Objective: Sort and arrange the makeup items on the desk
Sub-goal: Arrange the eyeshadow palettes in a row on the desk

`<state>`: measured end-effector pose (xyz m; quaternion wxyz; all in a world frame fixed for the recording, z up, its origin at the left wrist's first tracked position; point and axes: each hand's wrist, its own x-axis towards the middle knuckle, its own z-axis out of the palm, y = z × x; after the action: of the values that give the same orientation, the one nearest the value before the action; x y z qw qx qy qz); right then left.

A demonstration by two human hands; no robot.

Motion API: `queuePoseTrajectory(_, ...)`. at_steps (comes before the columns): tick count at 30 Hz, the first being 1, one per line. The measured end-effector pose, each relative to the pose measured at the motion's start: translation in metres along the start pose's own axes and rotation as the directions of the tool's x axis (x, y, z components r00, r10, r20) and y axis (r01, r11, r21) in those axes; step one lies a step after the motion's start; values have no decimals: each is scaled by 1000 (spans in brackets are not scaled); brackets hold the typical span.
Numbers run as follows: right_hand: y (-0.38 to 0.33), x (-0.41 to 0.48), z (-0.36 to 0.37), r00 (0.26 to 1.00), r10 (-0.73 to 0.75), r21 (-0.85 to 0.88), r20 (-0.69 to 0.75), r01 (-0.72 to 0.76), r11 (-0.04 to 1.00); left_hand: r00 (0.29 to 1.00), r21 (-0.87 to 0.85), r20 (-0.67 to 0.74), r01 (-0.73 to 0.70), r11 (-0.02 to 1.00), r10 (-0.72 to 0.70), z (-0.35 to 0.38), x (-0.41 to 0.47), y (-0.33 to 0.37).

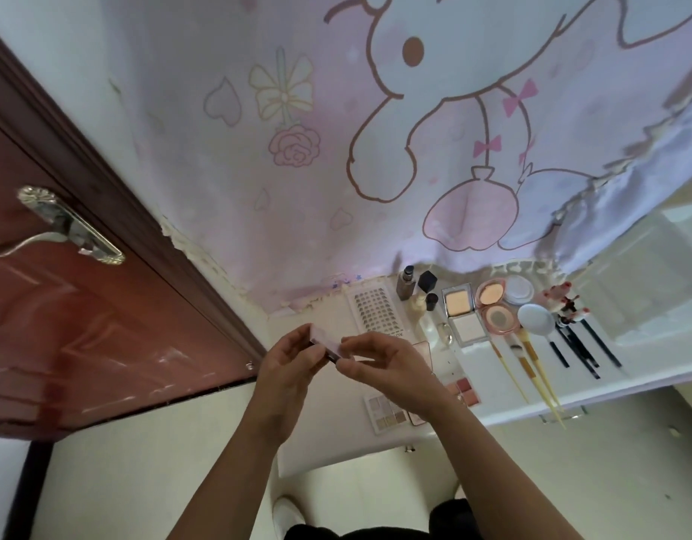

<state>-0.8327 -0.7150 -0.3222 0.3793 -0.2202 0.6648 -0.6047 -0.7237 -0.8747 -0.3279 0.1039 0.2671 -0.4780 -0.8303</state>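
Both my hands hold a small pale pink compact (325, 342) above the left end of the white desk (504, 395). My left hand (289, 366) grips its left side with curled fingers. My right hand (383, 364) pinches its right end with thumb and fingertips. Under my right hand lie an eyeshadow palette (387, 413) and a pink blush palette (466, 388), partly hidden by my wrist. A sheet of false lashes (376, 311) lies behind my hands.
Small bottles (416, 292), open powder compacts (462, 313), round pink compacts (494, 304), a white puff (518, 289), a hand mirror (536, 320) and several brushes (570, 350) lie to the right. A brown door (83, 305) stands at the left. A cartoon curtain (375, 150) hangs behind.
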Motion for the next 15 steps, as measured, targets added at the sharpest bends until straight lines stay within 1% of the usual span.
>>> queuePoseTrajectory(2, -2, -3, -4, 1000, -24, -5, -5, 24, 1000, 1000, -6, 30, 6, 1000, -6, 7, 0, 2)
queuePoseTrajectory(3, -3, -5, -5, 999, -37, -23, -8, 37, 999, 1000, -7, 23, 19, 1000, -19, 10, 1, 3)
queuePoseTrajectory(5, -4, -9, -5, 997, -76, -127, -12, 74, 989, 999, 19, -2, 39, 999, -39, 15, 3, 3)
queuePoseTrajectory(7, -4, -13, -4, 992, -129, -265, -13, 120, 957, 1000, 85, -7, 18, 996, -18, 18, 5, 2)
queuePoseTrajectory(9, -6, -15, -2, 988, -157, -350, -16, 141, 926, 1000, 140, -1, -11, 990, 11, 21, 7, 1)
queuePoseTrajectory(13, -8, -17, -4, 990, -144, -370, -1, 133, 919, 1000, 141, -6, -27, 990, 28, 25, 10, 0)
queuePoseTrajectory(15, -7, -17, -6, 991, -121, -285, -60, 99, 953, 1000, 95, -11, -22, 995, 23, 27, 8, 1)
